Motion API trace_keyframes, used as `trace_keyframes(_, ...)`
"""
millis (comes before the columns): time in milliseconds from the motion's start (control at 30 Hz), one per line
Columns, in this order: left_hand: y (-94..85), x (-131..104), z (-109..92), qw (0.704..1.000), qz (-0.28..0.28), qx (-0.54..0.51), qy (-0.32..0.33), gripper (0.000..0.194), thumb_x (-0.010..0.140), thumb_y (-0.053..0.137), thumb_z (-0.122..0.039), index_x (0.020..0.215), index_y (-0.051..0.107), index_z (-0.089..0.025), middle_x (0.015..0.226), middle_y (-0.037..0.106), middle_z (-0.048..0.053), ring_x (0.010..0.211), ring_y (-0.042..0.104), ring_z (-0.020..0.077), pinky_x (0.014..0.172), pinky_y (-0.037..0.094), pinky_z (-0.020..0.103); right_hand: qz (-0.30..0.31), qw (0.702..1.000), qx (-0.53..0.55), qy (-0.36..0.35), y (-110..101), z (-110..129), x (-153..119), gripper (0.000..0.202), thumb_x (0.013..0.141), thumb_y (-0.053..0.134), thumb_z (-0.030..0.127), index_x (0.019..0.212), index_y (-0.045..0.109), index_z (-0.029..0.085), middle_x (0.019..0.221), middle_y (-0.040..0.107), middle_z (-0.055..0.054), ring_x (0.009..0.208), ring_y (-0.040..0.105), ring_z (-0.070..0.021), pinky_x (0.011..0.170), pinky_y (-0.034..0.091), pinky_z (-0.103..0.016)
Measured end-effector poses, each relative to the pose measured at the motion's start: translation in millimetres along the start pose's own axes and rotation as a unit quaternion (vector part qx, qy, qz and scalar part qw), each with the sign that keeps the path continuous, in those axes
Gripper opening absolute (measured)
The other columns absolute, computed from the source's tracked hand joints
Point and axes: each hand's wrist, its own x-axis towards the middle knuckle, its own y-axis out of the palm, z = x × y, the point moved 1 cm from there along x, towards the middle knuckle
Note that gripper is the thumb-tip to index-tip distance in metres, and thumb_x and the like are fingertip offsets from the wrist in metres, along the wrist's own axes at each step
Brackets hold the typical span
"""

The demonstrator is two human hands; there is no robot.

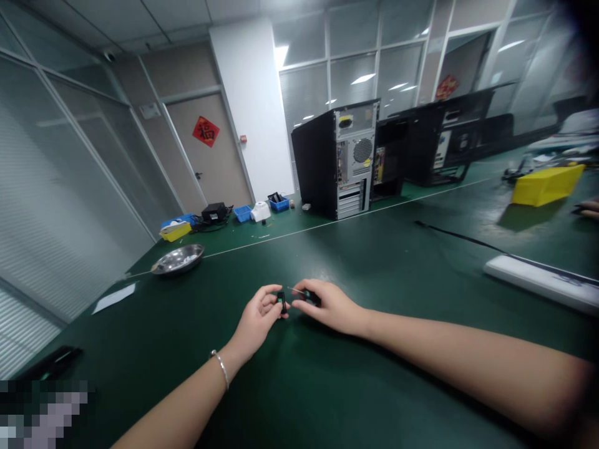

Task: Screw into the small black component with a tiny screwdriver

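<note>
Over the middle of the green table, my left hand pinches a small black part with a green patch on it, held upright between thumb and fingers. Just to its right, my right hand is closed around the dark handle of a screwdriver. The thin metal shaft points left toward the black part. Whether the tip touches it, I cannot tell. Some of the handle is hidden by my fingers.
A metal bowl with small items stands at the left, near a white paper. Computer cases line the back, beside small blue trays. At right are a yellow bin, a long white object and another person's hand.
</note>
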Motion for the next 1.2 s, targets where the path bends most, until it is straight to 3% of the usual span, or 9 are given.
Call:
trace_keyframes(200, 0.2, -1.5, -1.2, 0.999, 0.014, 0.026, 0.013, 0.039, 0.084, 0.066, -0.037, 0.116, 0.058, -0.015, 0.098, 0.068, 0.009, 0.096, 0.066, 0.0198, 0.089, 0.053, 0.034, 0.008, 1.000, 0.000, -0.002, -2.0, 3.0, 1.6, 0.031, 0.101, 0.043, 0.038, 0.095, 0.066, 0.019, 0.093, 0.069, -0.006, 0.087, 0.061, -0.0182, 0.079, 0.045, -0.030)
trace_keyframes(400, -0.9, -2.8, -0.6, 0.997, 0.015, 0.078, 0.020, 0.044, 0.089, 0.060, -0.040, 0.127, 0.061, -0.019, 0.109, 0.065, 0.010, 0.101, 0.065, 0.0210, 0.093, 0.051, 0.036, 0.017, 0.999, -0.046, -0.021, -1.0, -0.2, 2.0, 0.033, 0.100, 0.046, 0.039, 0.089, 0.071, 0.019, 0.082, 0.065, -0.005, 0.081, 0.059, -0.0176, 0.074, 0.042, -0.029)
trace_keyframes(633, 0.0, -4.2, 3.9, 0.979, -0.015, 0.188, 0.076, 0.045, 0.088, 0.062, -0.038, 0.129, 0.061, -0.021, 0.108, 0.065, 0.009, 0.089, 0.060, 0.0176, 0.083, 0.050, 0.033, 0.011, 0.998, -0.057, -0.020, -1.2, -0.9, 1.8, 0.033, 0.100, 0.047, 0.038, 0.088, 0.071, 0.019, 0.080, 0.065, -0.004, 0.079, 0.058, -0.0170, 0.072, 0.041, -0.029)
trace_keyframes(1000, -1.8, -7.8, -2.7, 0.958, -0.039, 0.247, 0.139, 0.030, 0.091, 0.059, -0.035, 0.117, 0.070, -0.023, 0.098, 0.066, 0.006, 0.078, 0.056, 0.0153, 0.076, 0.046, 0.028, 0.007, 0.997, -0.072, 0.001, -1.4, -0.8, 1.4, 0.028, 0.098, 0.050, 0.035, 0.090, 0.072, 0.020, 0.081, 0.065, -0.004, 0.080, 0.058, -0.0173, 0.071, 0.041, -0.029)
trace_keyframes(1200, -1.5, -6.3, -7.3, 0.968, -0.037, 0.217, 0.125, 0.027, 0.088, 0.064, -0.036, 0.108, 0.075, -0.022, 0.096, 0.068, 0.007, 0.081, 0.060, 0.0173, 0.076, 0.048, 0.029, 0.013, 0.997, -0.069, -0.022, -0.9, -2.1, 1.1, 0.029, 0.098, 0.051, 0.037, 0.090, 0.073, 0.020, 0.080, 0.065, -0.004, 0.077, 0.058, -0.0167, 0.070, 0.042, -0.028)
